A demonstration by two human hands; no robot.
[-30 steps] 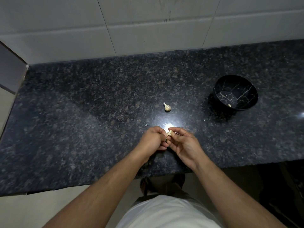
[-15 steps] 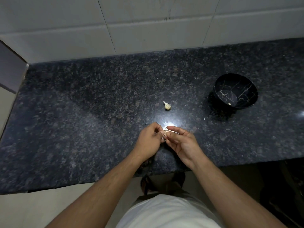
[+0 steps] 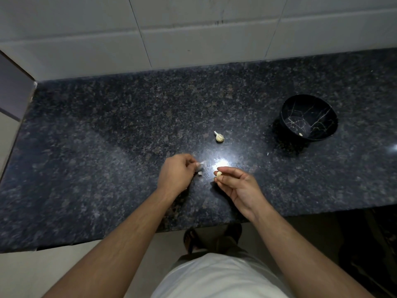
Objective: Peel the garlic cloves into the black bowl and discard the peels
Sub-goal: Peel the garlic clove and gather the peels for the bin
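Left hand (image 3: 175,175): fingers curled, pinching pale bits of peel (image 3: 200,167) at the fingertips; the peel is blurred, so its shape cannot be told. The hand is over the table, just left of the bright glare spot.
Right hand (image 3: 238,188): palm turned up, thumb and forefinger pinching 1 peeled garlic clove (image 3: 219,174) at the fingertips; the other fingers are loosely bent beneath.
Hands to each other: apart, with a gap of bare table between the peel and the peeled clove.
Unpeeled clove (image 3: 219,137): lies alone on the table beyond the hands, its papery skin on and a pointed tip toward the wall; touched by neither hand.
Black bowl (image 3: 308,118): stands on the table to the right, well apart from both hands; thin pale crack-like lines run across its inside.
In the bowl: 1 small pale piece (image 3: 301,134) near the front of the bottom; too small to tell more.
Table (image 3: 107,147): dark speckled stone, with a lamp's glare between the hands and a tiny pale scrap (image 3: 267,154) lying near the bowl.
Wall (image 3: 193,29): pale tiles behind the table.
Person: white shirt at the lower edge.
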